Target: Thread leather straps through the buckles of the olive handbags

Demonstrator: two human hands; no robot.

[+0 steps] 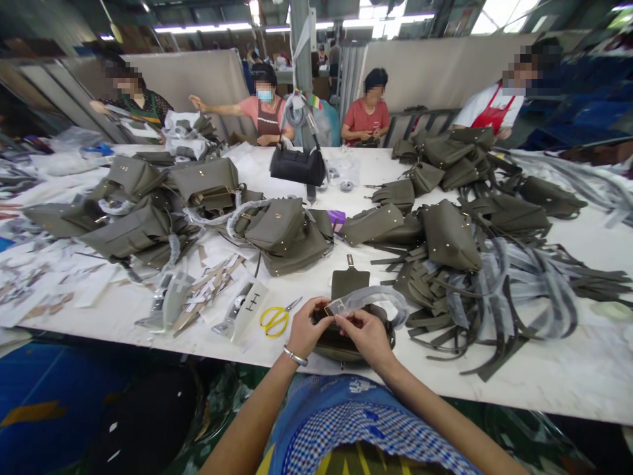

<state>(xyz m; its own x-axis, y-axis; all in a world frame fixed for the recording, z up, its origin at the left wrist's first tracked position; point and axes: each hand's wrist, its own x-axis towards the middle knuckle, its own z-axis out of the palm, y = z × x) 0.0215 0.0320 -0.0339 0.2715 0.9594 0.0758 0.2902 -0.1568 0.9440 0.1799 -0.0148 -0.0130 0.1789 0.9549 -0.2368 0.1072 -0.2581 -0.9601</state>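
Observation:
An olive-green handbag [346, 280] lies at the near edge of the white table [544, 369], its flap pointing away from me. My left hand [306, 328], with a silver bracelet on the wrist, pinches the bag's handle end by a small gold fitting. My right hand [366, 334] pinches the same spot from the other side. A clear plastic wrap [368, 298] covers the curved handle above my fingers. Yellow-handled scissors [277, 318] lie just left of my left hand.
Piles of olive handbags [281, 231] and loose straps [494, 310] cover the table left, centre and right. A black handbag [297, 165] hangs from a pole. Paper strips and packaging lie at the left. Several people work at the far side.

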